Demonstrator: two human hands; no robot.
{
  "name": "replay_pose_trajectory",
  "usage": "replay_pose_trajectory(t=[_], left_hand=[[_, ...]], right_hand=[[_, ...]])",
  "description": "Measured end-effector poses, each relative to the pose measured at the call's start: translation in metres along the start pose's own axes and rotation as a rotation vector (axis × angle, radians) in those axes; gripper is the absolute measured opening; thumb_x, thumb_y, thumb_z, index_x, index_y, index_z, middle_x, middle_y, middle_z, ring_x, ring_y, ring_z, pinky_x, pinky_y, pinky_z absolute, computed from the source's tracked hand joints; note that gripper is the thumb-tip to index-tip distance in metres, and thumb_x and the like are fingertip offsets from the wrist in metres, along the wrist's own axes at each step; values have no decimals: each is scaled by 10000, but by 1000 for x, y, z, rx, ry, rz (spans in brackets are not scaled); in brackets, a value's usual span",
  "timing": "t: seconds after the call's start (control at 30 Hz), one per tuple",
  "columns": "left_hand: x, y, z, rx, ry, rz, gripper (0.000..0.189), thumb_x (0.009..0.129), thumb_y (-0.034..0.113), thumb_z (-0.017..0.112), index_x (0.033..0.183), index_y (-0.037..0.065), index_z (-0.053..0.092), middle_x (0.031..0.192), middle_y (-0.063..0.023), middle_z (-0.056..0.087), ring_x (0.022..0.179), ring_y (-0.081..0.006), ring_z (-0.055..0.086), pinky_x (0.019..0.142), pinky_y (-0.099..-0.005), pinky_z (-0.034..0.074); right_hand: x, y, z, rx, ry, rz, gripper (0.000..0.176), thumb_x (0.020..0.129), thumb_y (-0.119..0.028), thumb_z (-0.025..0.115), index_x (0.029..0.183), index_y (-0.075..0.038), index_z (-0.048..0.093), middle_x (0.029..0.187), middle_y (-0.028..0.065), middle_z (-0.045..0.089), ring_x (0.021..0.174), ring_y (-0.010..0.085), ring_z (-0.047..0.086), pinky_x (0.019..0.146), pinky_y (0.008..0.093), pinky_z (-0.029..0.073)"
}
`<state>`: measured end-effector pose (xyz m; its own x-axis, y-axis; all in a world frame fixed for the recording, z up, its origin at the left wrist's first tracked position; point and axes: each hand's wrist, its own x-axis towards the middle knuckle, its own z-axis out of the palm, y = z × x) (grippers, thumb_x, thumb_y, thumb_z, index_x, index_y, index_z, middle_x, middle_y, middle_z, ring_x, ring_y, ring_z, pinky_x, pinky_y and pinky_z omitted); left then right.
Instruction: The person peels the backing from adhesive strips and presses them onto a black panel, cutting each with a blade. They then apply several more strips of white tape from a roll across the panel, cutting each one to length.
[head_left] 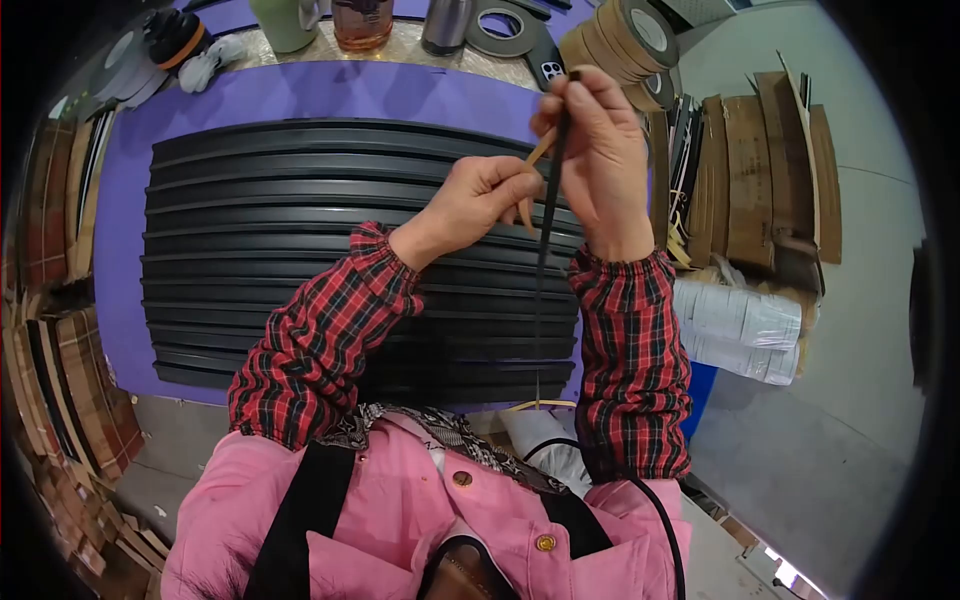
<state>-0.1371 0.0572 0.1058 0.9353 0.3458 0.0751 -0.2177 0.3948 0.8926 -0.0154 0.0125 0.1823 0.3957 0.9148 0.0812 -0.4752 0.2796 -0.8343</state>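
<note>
My left hand [468,203] is closed in a pinch on a narrow tan strip [543,147], which runs up toward the fingers of the other hand. Higher and to the right, my right hand [607,155] pinches the top end of a thin black strip [551,200]. The black strip hangs down past my left fingertips toward the table's near edge. Whether the two strips are joined at my right fingers is hidden. Beneath both hands lie several long black ribbed profiles [280,215], side by side across the purple table top [125,230].
Along the far edge stand a green mug [285,25], a jar with amber liquid [362,25], a metal cup [445,25], a phone [545,62] and tan tape rolls [615,45]. Cardboard pieces [750,170] and plastic-wrapped white bundles [740,320] are at the right.
</note>
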Motion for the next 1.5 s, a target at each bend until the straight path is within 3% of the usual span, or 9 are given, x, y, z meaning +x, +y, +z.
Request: replay_pose_trajectory(t=[0.2, 0.4, 0.47, 0.5, 0.67, 0.8, 0.93, 1.43, 1.5], left_hand=[[-74, 9, -162, 992, 401, -150, 205, 801, 181, 473, 829, -1, 562, 659, -127, 539, 522, -215, 507, 516, -301, 403], [-126, -7, -197, 353, 664, -221, 211, 832, 192, 432, 761, 28, 544, 613, -35, 524, 497, -95, 508, 443, -207, 416], [-130, 2, -112, -5, 204, -232, 239, 864, 195, 401, 845, -3, 533, 686, -76, 562, 615, -130, 575, 535, -219, 469], [-137, 3, -75, -176, -194, -230, 261, 853, 224, 452, 886, -16, 548, 743, -86, 590, 662, -140, 586, 598, -249, 474], [-147, 78, -158, 447, -179, 68, 242, 764, 190, 572, 915, 2, 566, 826, -127, 595, 778, -234, 562, 699, -303, 433], [-194, 73, -361, 1615, 1295, 163, 179, 733, 157, 533, 819, 10, 584, 756, -157, 556, 709, -309, 520, 684, -386, 410], [-216, 56, -414, 1312, 1313, -28, 198, 746, 187, 534, 841, 22, 588, 775, -138, 557, 733, -282, 530, 676, -367, 414], [-211, 54, -411, 934, 1396, -165, 182, 753, 253, 530, 790, 97, 618, 767, -45, 569, 754, -225, 542, 648, -328, 418], [-210, 55, -412, 913, 1383, -172, 187, 751, 267, 541, 776, 100, 620, 752, -35, 566, 739, -213, 542, 636, -322, 416]], right_hand=[[-4, -142, -53, 146, 168, -444, 122, 837, -116, 444, 811, -2, 482, 852, 100, 510, 819, 232, 467, 776, 371, 400], [33, -273, -109, -168, 189, -385, 77, 849, -52, 386, 857, 17, 420, 734, 68, 441, 620, 162, 413, 550, 232, 377], [119, -267, -75, -506, 111, -421, 71, 822, 24, 409, 891, 8, 415, 767, 66, 448, 602, 127, 412, 499, 219, 370], [152, -216, -16, -636, 107, -470, 107, 818, 21, 429, 925, 15, 420, 814, 71, 468, 603, 106, 413, 497, 203, 366], [191, 75, 201, -1047, -374, -133, 504, 806, -79, 522, 1236, -8, 271, 846, 69, 597, 541, 29, 405, 494, 154, 347], [178, 230, 231, -914, -483, 374, 262, 800, -100, 516, 1037, 1, 468, 796, 53, 591, 548, 48, 467, 476, 148, 356], [172, 345, 237, -862, -415, 604, 115, 783, -70, 531, 881, -9, 542, 717, 26, 566, 544, 52, 472, 465, 164, 359], [194, 418, 258, -1340, -489, 509, 165, 701, -150, 583, 683, 14, 590, 570, 36, 570, 470, 91, 511, 428, 227, 406], [199, 423, 258, -1397, -494, 484, 197, 648, -207, 600, 653, -11, 622, 640, 152, 598, 707, 286, 589, 649, 329, 468]])
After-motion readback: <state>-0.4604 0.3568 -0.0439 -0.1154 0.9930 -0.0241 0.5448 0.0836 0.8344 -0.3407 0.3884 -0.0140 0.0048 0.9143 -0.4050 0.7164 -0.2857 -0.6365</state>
